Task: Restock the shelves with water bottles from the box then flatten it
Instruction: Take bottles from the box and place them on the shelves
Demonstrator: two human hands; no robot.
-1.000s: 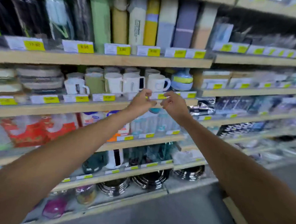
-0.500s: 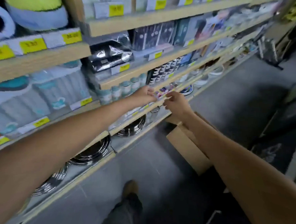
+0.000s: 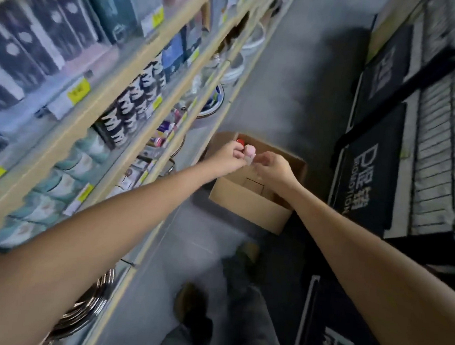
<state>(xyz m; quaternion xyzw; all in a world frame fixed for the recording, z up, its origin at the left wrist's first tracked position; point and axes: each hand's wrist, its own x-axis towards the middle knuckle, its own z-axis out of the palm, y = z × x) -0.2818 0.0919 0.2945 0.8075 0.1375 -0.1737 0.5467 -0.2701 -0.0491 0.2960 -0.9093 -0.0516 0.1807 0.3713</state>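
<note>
Along the left, the wooden shelves (image 3: 87,117) carry yellow price tags (image 3: 79,94), their figures too smeared to read, and the packaging is blurred as well. In the middle an open cardboard box (image 3: 246,202) stands on the grey floor (image 3: 291,83) just beside the lowest shelf. Both hands hang over its far end. The left hand (image 3: 229,158) is curled, knuckles up, against a pink top (image 3: 250,151), with a red cap (image 3: 240,141) just behind it. I cannot tell if it grips. The right hand (image 3: 275,169) is half curled just beside the pink top, and contact is unclear. The hands hide whatever lies under both tops. On the right, black mats (image 3: 365,179) bear white lettering, blurred beyond reading.
</note>
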